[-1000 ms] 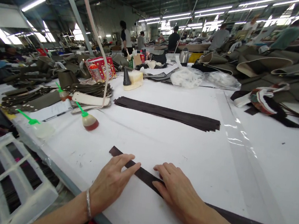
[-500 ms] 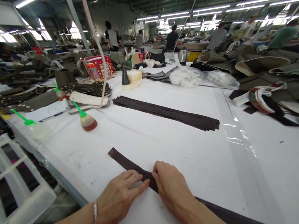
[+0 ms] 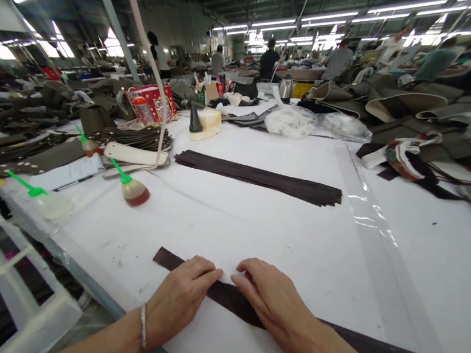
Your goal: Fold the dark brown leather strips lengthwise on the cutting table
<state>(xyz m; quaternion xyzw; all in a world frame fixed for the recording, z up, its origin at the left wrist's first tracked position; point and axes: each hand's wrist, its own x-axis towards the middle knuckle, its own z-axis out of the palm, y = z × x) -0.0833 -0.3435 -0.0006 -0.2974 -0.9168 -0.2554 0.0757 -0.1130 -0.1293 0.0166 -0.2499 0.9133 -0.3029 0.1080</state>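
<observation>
Strip and hands: compared with the earlier frame, your left hand lies farther left, a gap separates it from your right hand, and the free end of the dark strip sits lower and farther left.
Left fingers: held close together and bent over the strip, thumb and forefinger almost meeting at their tips; you touch the strip here, though whether you pinch it cannot be told.
Right fingers: curled, with a narrow gap between thumb and forefinger; nothing is seen gripped between them, and your thumb tip lies at the strip's far edge, contact uncertain.
Strip position: flat on the white table, passing beneath your left fingers, bare in the space between your hands, then under your right hand and forearm to the right edge of view; its short end projects beyond your left knuckles.
Strip bundle: a stack of dark strips lies well apart from your fingers, farther across the table.
Squeeze bottle: green-nozzled bottle, tilted, holding reddish liquid, to the left of your hands and nearer you than the bundle's far edge.
Bracelet: silver-coloured bracelet around your left wrist.
</observation>
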